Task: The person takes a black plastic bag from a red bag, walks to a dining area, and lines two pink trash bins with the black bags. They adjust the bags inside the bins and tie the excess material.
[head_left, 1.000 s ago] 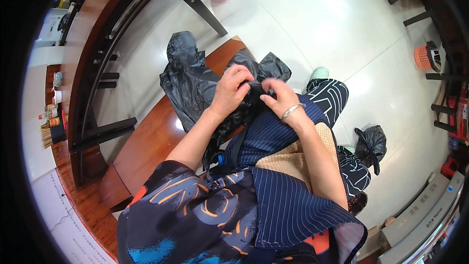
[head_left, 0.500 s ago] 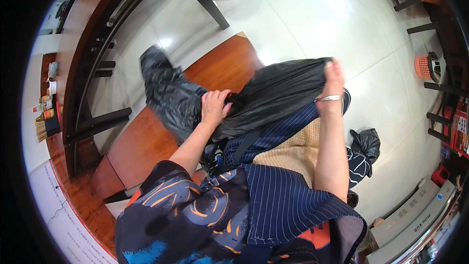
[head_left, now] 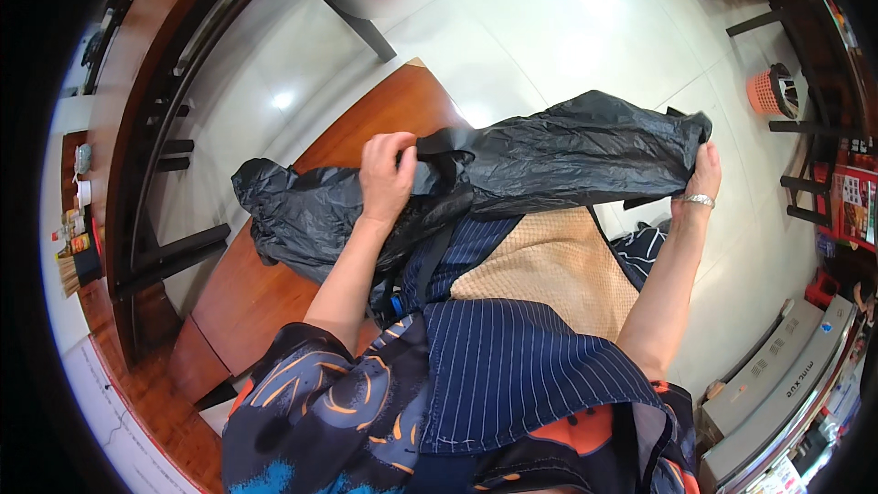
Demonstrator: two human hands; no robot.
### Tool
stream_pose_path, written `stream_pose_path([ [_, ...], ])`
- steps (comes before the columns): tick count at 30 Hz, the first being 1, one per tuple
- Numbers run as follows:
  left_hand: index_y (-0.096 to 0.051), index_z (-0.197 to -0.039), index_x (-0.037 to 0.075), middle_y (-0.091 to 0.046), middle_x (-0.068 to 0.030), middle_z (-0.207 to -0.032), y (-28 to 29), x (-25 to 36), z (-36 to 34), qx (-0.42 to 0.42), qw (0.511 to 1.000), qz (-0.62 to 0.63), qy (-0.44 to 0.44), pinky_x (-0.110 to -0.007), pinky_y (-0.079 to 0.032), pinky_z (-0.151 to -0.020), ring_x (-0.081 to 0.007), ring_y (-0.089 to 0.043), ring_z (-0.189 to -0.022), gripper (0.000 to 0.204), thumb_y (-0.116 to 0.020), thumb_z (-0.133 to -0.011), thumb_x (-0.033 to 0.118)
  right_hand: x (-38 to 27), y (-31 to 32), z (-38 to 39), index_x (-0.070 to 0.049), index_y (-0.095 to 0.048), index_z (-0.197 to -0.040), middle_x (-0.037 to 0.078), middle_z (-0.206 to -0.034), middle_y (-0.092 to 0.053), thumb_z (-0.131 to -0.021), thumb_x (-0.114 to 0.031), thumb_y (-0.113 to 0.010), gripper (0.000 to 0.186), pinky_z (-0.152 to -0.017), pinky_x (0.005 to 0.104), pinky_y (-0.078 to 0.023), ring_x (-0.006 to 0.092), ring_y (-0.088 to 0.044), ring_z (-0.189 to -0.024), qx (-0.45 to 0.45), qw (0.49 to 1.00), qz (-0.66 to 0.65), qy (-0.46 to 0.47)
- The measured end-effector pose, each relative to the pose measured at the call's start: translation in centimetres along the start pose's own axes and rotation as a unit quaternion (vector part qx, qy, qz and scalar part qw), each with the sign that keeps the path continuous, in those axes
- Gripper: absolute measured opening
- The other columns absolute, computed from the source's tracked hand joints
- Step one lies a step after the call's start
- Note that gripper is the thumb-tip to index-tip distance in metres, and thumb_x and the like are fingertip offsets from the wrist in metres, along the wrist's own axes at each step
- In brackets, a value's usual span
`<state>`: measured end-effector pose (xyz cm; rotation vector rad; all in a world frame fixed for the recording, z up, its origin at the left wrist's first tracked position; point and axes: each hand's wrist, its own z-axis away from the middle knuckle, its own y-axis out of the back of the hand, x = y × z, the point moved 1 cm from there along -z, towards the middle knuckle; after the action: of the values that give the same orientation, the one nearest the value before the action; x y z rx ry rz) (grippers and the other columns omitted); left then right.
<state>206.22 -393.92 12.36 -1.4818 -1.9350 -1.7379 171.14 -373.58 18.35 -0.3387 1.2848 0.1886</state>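
Note:
A crinkled black plastic bag (head_left: 576,155) stretches across in front of me, above my lap. Its right end is gripped by my right hand (head_left: 700,174), with a silver band round the wrist. My left hand (head_left: 388,176) has its fingers curled over the bag's upper edge, near a gathered, bunched part. The rest of the bag sags to the left of that hand, over the wooden bench. Under the bag, a cream textured cloth (head_left: 549,265) and a navy pinstriped apron (head_left: 521,348) cover my lap.
The brown wooden bench (head_left: 366,128) runs beside me on the left, next to a dark-legged table (head_left: 137,146). An orange basket (head_left: 765,93) stands on the tiled floor (head_left: 485,46) at the right. Long grey casings (head_left: 768,384) lie at lower right.
My right hand has moved right and slightly down, pulling the bag out wider. My left hand has risen a little. The bag's left end has dropped from its raised position.

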Motion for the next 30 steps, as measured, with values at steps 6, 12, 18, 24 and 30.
stream_pose_path([
  [6,-0.061,-0.076,0.0,-0.059,-0.0102,-0.07,-5.1,3.9,0.1,-0.31,0.928,0.159,0.13,-0.032,-0.04,-0.071,-0.0238,-0.052,-0.076,0.04,-0.046,-0.087,0.036,4.7,7.1,1.8,-0.004,-0.051,-0.092,0.006,-0.087,-0.059,-0.09,-0.014,-0.042,0.014,-0.069,0.0298,-0.048,0.0159,-0.056,-0.076,0.094,0.995,-0.029,-0.024],
  [12,-0.06,-0.081,0.002,-0.057,0.0016,-0.075,-7.6,7.3,-2.1,-0.435,0.758,0.394,0.285,-0.022,-0.037,-0.058,-0.0048,-0.046,-0.063,0.025,-0.057,-0.083,0.026,7.3,11.6,3.1,-0.004,-0.05,-0.088,0.005,-0.084,-0.058,-0.089,-0.01,-0.042,0.01,-0.07,0.0276,-0.046,0.0138,-0.055,-0.074,0.147,0.987,-0.063,0.002],
  [18,-0.058,-0.082,-0.002,-0.061,-0.0029,-0.077,-8.0,11.4,-2.5,-0.352,0.767,0.472,0.255,-0.021,-0.044,-0.061,-0.0068,-0.054,-0.067,0.01,-0.058,-0.081,0.009,6.8,11.7,3.7,0.0,-0.049,-0.09,0.009,-0.083,-0.057,-0.083,-0.014,-0.05,0.015,-0.071,0.0327,-0.044,0.0224,-0.054,-0.076,0.317,0.831,0.402,0.219],
  [24,-0.056,-0.078,0.0,-0.055,0.0018,-0.069,-11.3,14.9,-1.4,-0.282,0.821,0.455,0.198,-0.02,-0.04,-0.054,-0.0042,-0.047,-0.061,0.014,-0.059,-0.081,0.013,2.3,0.5,10.0,-0.002,-0.054,-0.08,0.011,-0.075,-0.054,-0.082,-0.018,-0.057,0.016,-0.059,0.032,-0.043,0.0249,-0.053,-0.065,0.04,0.914,0.35,0.201],
  [30,-0.048,-0.094,0.002,-0.053,-0.0063,-0.088,-12.0,19.1,-0.1,-0.363,0.677,0.566,0.3,-0.024,-0.046,-0.057,-0.0113,-0.053,-0.067,0.029,-0.044,-0.091,0.03,2.1,-3.4,12.3,-0.001,-0.053,-0.085,0.013,-0.084,-0.056,-0.072,-0.009,-0.058,0.016,-0.068,0.0366,-0.045,0.0286,-0.055,-0.079,0.014,0.86,0.395,0.323],
])
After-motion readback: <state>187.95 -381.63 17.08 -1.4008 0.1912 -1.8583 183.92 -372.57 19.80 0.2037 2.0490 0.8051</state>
